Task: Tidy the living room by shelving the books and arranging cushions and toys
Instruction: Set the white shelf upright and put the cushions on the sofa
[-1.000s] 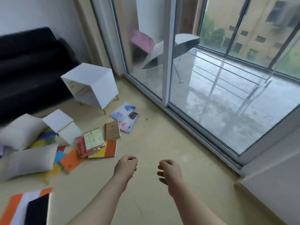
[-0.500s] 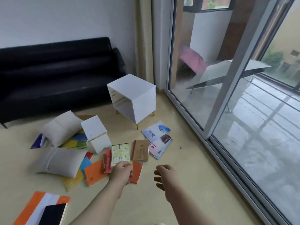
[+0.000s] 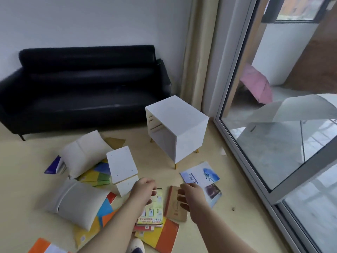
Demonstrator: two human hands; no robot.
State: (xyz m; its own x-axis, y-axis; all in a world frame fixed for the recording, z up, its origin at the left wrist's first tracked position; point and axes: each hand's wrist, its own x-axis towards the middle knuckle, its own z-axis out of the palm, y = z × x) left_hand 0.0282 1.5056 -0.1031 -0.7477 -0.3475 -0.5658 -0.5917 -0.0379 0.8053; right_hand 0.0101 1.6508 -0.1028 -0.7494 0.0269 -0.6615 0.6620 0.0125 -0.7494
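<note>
Your left hand hovers over the yellow book, right hand over the brown book, both grips loose, empty.

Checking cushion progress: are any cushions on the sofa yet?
No, both cushions lie on the floor in front of the sofa.

The pale yellow floor carries a black sofa at upper left and a white cabinet on short legs at centre. An upper cushion and a lower cushion lie at left, partly over scattered books. A blue booklet, a brown book and an orange-yellow book lie at lower centre.
</note>
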